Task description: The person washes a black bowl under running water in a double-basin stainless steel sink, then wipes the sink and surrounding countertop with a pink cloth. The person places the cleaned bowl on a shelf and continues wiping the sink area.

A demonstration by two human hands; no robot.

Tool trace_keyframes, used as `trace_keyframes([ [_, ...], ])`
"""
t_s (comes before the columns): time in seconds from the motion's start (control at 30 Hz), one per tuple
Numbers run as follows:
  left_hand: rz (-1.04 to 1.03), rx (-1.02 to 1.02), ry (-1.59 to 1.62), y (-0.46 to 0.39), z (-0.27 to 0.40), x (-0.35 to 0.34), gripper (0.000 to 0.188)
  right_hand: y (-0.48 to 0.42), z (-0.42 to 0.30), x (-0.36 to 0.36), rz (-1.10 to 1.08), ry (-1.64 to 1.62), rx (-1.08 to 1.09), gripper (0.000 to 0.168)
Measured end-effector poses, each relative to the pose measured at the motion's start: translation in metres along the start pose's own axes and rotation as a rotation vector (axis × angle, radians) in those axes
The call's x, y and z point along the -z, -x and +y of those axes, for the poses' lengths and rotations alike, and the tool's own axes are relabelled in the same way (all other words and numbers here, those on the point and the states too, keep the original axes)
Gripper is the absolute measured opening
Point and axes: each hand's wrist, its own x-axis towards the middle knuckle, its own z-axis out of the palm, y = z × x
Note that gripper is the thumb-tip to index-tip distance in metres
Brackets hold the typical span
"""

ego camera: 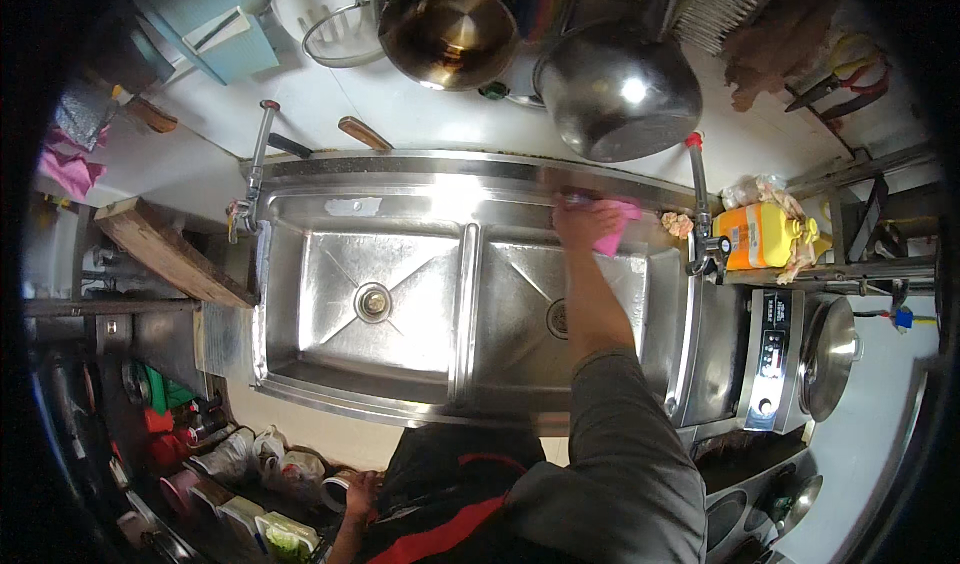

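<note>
My right hand presses a pink cloth against the back ledge of a stainless steel double sink, above the right basin. The hand is slightly blurred, and the cloth sticks out to its right. Low at my left side is my left hand, fingers curled beside a round, pale-rimmed object; whether it grips this object is unclear. The left basin shows its round drain. My forearm partly covers the right basin's drain.
Taps stand at the left and right ends. A steel wok and a pan hang behind the sink. A yellow jug and an induction cooker are on the right. A wooden board leans left.
</note>
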Motion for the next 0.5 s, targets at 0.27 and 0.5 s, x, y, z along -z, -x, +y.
trace_keyframes([
  [0.27, -0.118, 0.110, 0.128, -0.004, -0.053, 0.009, 0.037, 0.098, -0.145, -0.030, -0.106, 0.064, 0.230, 0.087],
  [0.5, 0.042, 0.647, 0.911, 0.013, -0.076, 0.013, 0.028, 0.187, -0.305, 0.017, -0.259, 0.139, 0.780, 0.081],
])
